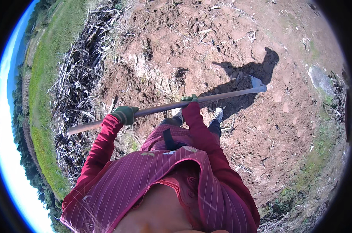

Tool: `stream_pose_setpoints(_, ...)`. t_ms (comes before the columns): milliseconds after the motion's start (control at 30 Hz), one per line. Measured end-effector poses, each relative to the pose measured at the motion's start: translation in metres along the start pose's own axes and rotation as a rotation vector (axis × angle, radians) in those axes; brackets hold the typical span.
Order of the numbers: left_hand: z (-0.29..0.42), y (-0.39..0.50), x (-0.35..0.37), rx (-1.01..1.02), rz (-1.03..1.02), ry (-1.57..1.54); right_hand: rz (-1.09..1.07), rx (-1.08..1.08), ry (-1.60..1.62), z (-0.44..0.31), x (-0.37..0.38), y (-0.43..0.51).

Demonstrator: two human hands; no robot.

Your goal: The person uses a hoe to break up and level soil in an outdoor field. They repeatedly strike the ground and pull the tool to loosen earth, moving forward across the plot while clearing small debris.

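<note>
A long-handled hoe (164,107) with a wooden handle slants across in front of my body. My left hand (125,115), in a green glove with a pale stripe, is closed around the handle towards its butt end at the left. Farther up the handle, my right hand (190,99) also wears a green glove and grips it, its palm hidden by the sleeve and handle. The metal hoe head (258,84) is at the right end, held over the shaded soil; whether it touches the ground is hard to tell.
Reddish-brown tilled soil (170,52) with clods and straw bits surrounds my shoes (218,114). Dry crop stalks (82,67) form a long heap at left, with green grass (45,75) beyond. A pale rock (320,80) lies at right. My shadow (248,72) falls ahead.
</note>
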State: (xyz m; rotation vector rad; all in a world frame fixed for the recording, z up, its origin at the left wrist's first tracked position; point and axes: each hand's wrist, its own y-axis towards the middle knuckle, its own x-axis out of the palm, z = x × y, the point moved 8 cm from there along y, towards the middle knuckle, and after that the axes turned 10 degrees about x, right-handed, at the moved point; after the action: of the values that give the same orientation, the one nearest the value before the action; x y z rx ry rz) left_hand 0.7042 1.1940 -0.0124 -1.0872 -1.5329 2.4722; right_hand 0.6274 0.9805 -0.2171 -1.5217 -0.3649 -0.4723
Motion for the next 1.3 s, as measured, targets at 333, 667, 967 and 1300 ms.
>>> stream_pose_setpoints(333, 0.086, -0.042, -0.174, 0.136, 0.563, 0.598, 0.104, -0.092, 0.076, -0.035, -0.004, 0.021)
stream_pose_setpoints(667, 0.070, -0.012, -0.200, 0.145, 0.361, 0.598, 0.043, -0.217, 0.352, -0.036, -0.011, 0.049)
stream_pose_setpoints(967, -0.088, 0.052, -0.182, -0.081, 0.186, 0.476, 0.206, -0.095, 0.363, -0.007, 0.009, 0.129)
stream_pose_setpoints(1300, -0.056, 0.172, -0.096, 0.132, 0.059, 0.050, 0.469, -0.319, 0.183, -0.176, 0.035, 0.067)
